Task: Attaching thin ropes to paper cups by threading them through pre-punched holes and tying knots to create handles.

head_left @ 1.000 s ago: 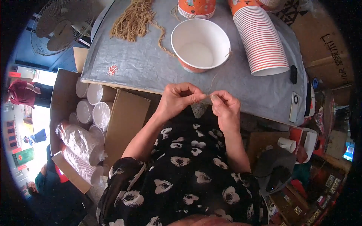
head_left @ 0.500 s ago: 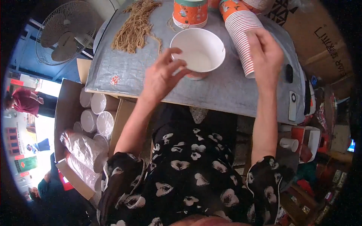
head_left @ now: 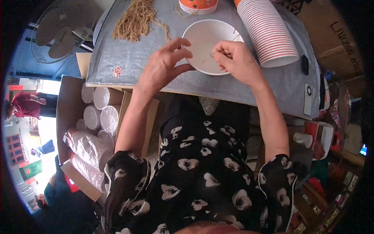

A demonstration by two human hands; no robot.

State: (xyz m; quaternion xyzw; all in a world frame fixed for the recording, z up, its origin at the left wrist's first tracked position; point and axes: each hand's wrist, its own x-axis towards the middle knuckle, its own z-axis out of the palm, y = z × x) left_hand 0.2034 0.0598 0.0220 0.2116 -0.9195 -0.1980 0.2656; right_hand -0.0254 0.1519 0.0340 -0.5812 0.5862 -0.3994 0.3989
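A round paper bucket (head_left: 204, 29) with a white inside stands open end up near the table's front edge. Beside its left rim is my left hand (head_left: 156, 64), its fingers curved and apart, with the fingertips over the rim. My right hand (head_left: 241, 64) hangs over the bucket's right side, thumb and fingers pinched together; what they hold, if anything, is hidden. A thin string (head_left: 235, 36) shows at the bucket's upper right rim. To the right lies a long stack of nested paper buckets (head_left: 267, 31), white with red-edged rims.
A bundle of tan strings (head_left: 134, 21) lies at the table's far left. Behind the bucket stands an orange patterned bucket (head_left: 198, 6). Small red and white bits (head_left: 117, 71) dot the grey tabletop (head_left: 105, 50). A carton (head_left: 70, 97) holds several wrapped bucket stacks at left.
My right hand has moved left from the bucket stack to over the open bucket, its fingers pinched. The left hand remains at the rim. The whole view has shifted slightly.
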